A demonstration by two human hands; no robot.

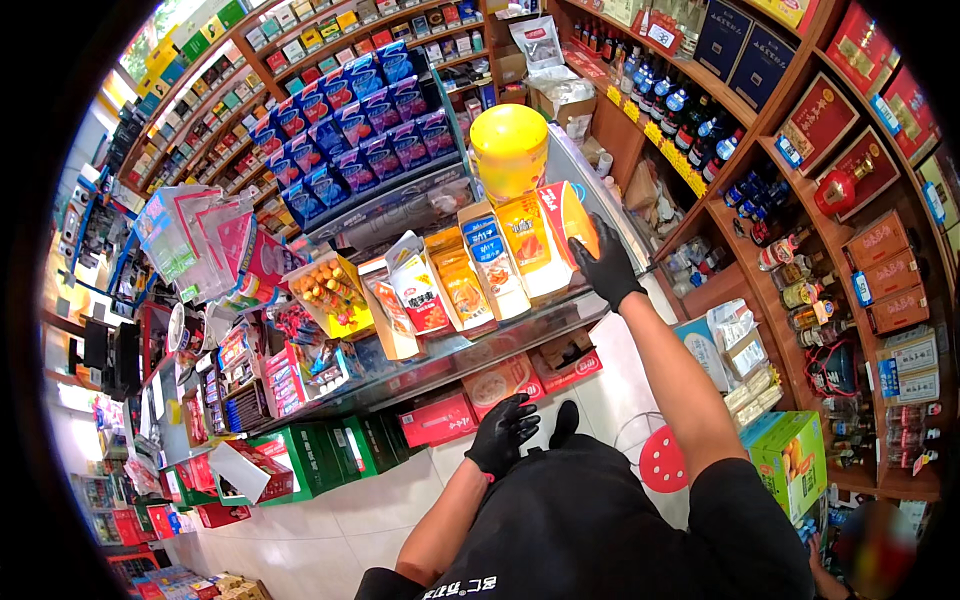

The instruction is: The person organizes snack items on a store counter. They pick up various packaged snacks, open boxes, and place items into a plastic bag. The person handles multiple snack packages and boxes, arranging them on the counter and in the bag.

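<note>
My right hand (609, 264), in a black glove, grips the right side of a red-and-orange snack box (564, 217) at the right end of the glass counter (442, 346). Left of that box stands a yellow display box of snack packets (525, 238). A blue-and-white carton (491, 259) and an open box with a white-and-red snack packet (421, 296) continue the row. Behind the gripped box rises a yellow plastic tub (508, 150). My left hand (506, 433), also gloved in black, hangs before my waist with its fingers loosely apart and nothing in it.
Blue snack bags (352, 124) fill a tiered rack behind the row. A box of lollipops (330, 292) stands further left. Red cartons (499, 386) and green boxes (311, 461) sit below the counter. A red stool (663, 459) and bottle shelves (806, 292) are on the right. Another person's arm (823, 566) shows lower right.
</note>
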